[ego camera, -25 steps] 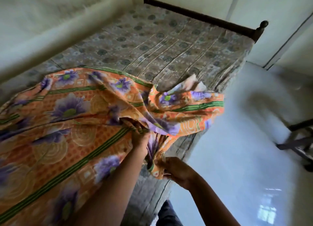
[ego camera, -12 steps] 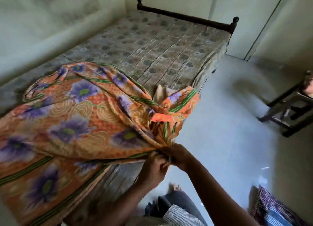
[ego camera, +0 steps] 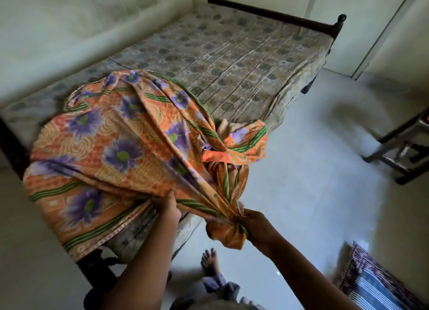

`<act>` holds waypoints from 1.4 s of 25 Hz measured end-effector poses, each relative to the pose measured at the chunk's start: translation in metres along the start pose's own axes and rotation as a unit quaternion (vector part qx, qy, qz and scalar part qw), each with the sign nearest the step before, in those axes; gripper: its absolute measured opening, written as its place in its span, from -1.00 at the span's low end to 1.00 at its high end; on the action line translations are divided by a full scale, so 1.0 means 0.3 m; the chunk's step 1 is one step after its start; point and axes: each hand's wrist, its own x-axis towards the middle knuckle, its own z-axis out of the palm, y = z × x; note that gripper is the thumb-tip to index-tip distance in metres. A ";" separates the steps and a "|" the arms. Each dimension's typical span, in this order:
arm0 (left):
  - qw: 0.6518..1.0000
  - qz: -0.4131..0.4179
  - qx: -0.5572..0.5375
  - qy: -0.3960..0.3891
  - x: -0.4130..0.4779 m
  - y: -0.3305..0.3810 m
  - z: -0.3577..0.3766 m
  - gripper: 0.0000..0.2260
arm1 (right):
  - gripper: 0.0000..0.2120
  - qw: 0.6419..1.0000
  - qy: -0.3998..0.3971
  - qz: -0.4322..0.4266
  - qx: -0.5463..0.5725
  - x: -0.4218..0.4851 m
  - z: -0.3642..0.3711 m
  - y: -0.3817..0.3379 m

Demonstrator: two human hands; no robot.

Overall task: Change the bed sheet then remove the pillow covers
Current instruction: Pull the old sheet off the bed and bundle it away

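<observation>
Head view: an orange bed sheet [ego camera: 120, 151] printed with purple flowers and green stripes lies bunched over the near part of the bed, covering the patterned grey mattress [ego camera: 232, 61] there and trailing off its near side. The left hand [ego camera: 168, 208] has its fingers curled round a gathered fold at the sheet's near edge. The right hand [ego camera: 255, 226] clenches a twisted end of the same sheet, held out beyond the bed over the pale floor [ego camera: 313, 170]. A dark wooden rail [ego camera: 274, 14] crosses the far end. A dark chair [ego camera: 404, 151] stands at right; a striped cloth [ego camera: 371, 284] lies on the floor at lower right, and a bare foot [ego camera: 210, 261] shows below the hands.
</observation>
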 end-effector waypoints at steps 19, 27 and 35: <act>0.883 0.321 0.312 -0.137 -0.526 -0.124 -0.030 -0.71 | -0.93 0.995 0.026 -0.032 -0.089 -0.211 -0.072 0.159; 0.828 0.099 0.546 -0.075 -0.128 -0.172 0.281 -0.36 | -0.64 0.993 -0.050 -0.060 -0.090 -0.331 -0.152 0.183; 0.886 0.330 0.291 -0.145 -0.542 -0.004 0.080 -0.73 | -0.76 0.995 0.034 -0.018 0.097 -0.287 -0.162 0.136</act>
